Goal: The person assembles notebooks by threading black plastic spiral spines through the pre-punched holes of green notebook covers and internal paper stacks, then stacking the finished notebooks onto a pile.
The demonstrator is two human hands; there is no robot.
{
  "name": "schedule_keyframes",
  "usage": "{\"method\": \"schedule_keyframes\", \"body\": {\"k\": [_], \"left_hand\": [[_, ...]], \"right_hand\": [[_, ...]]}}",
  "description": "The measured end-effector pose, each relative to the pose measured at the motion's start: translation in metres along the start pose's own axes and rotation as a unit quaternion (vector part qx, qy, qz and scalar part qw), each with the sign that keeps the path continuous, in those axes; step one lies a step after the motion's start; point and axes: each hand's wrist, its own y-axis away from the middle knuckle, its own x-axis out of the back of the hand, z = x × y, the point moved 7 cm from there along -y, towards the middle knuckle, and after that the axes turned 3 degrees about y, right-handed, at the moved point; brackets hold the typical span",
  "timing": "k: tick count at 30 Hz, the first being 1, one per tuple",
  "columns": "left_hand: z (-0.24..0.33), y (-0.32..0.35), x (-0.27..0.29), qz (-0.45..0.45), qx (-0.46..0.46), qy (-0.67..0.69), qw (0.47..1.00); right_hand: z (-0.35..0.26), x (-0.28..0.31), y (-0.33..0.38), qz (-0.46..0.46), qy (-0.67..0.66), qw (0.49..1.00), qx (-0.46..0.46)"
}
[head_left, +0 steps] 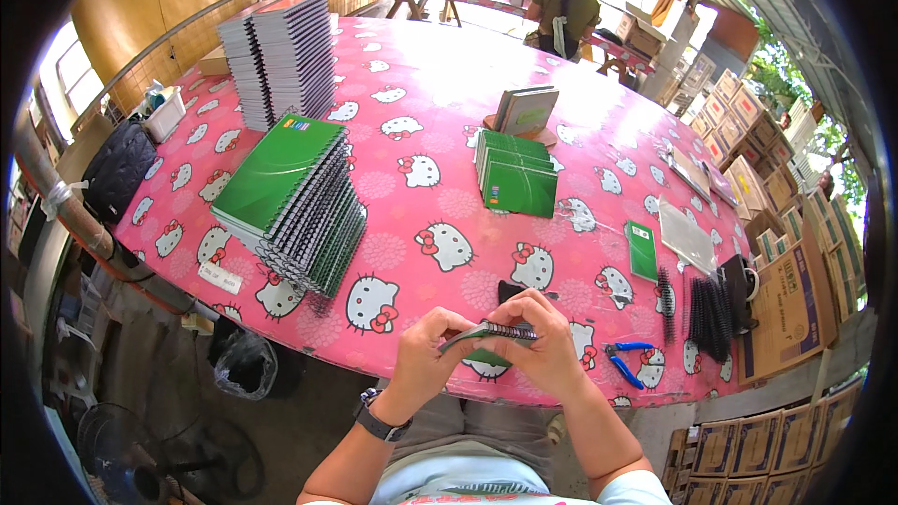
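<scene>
At the table's near edge, both my hands hold a small green spiral notebook [488, 355], tilted so that its dark coil edge faces up. My left hand [430, 355], below a dark wristwatch, pinches one end of it. Around the coil end the fingers of my right hand [544, 346] are closed. A black object [511, 293], partly hidden, lies just beyond my right fingers. To the right are blue-handled pliers [627, 365], a bundle of black spiral coils [710, 318] and a single small green notebook [642, 251].
Large green spiral notebooks [281, 173] are piled at left, with a tall stack of spiral-bound books [295, 61] behind. Small green covers [519, 173] lie mid-table on the pink tablecloth [402, 215]. Cardboard boxes [786, 318] stand at right. Another person [564, 14] sits far back.
</scene>
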Motion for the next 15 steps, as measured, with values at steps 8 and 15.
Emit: {"method": "schedule_keyframes", "body": {"k": [8,15], "left_hand": [[0.03,0.006,0.009,0.01,-0.075,-0.042,0.996],[0.045,0.01,0.02,-0.006,-0.087,-0.021,0.996]], "right_hand": [[-0.016,-0.006,0.001,0.0,-0.045,0.999,0.012],[-0.042,-0.009,-0.006,-0.054,0.066,0.987,0.136]]}}
